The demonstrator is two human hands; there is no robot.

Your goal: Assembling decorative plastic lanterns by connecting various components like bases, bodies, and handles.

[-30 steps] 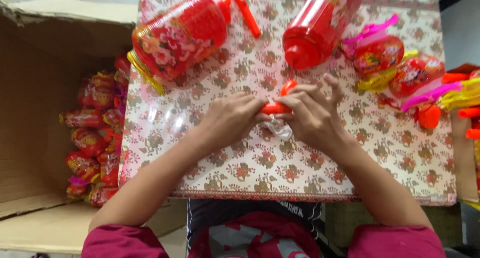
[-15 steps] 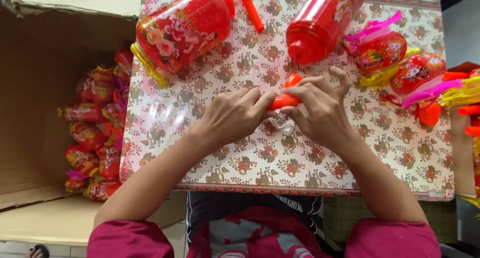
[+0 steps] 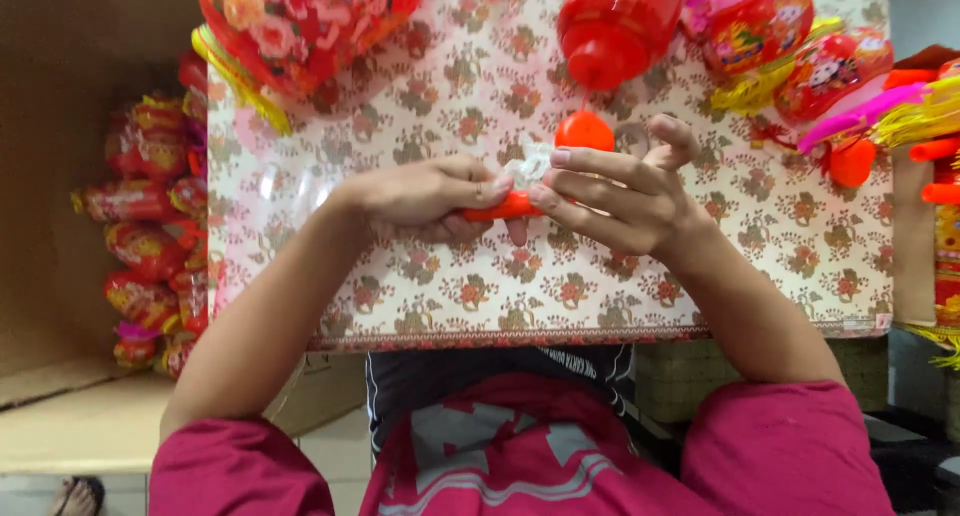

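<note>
Over floral bench (image 3: 420,286), left hand (image 3: 425,198) and right hand (image 3: 620,201) both pinching orange plastic stick (image 3: 505,209); clear wrapper (image 3: 527,164) slippery, could slip loose.

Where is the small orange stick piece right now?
In the head view the orange stick piece sits mid-table, pinched between the left hand and right hand, just below the round orange cap on the floral tablecloth.

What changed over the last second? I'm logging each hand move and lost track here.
The right hand opened its fingers and a round orange cap now shows above them. The left hand kept pinching the orange stick; the red lanterns stayed put.
</note>
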